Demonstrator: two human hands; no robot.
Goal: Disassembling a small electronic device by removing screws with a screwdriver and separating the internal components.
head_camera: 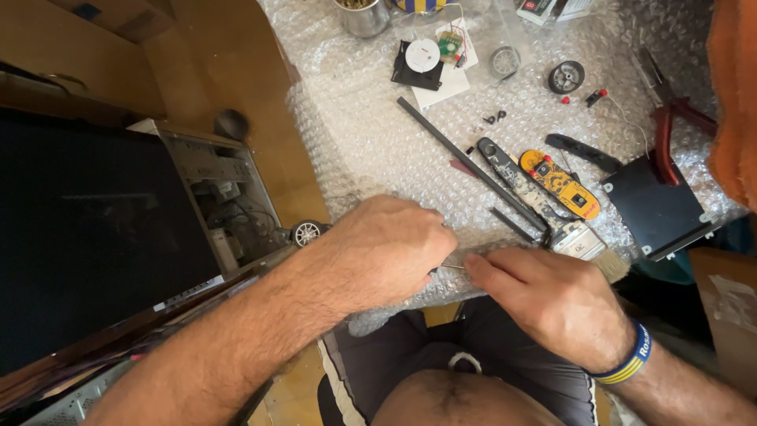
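Bubble wrap (371,150) under your work | left hand (390,252) fisted on thin metal rod (453,267) at the near edge | right hand (552,296) pinches its tip | paintbrush (587,246) beside, untouched; loose parts remain.

Large dark screen (87,237) at left; red-white packages (552,9) top edge.

brush (587,246) right of rod (465,162) | pliers (670,118) far right, on wrap (363,134)
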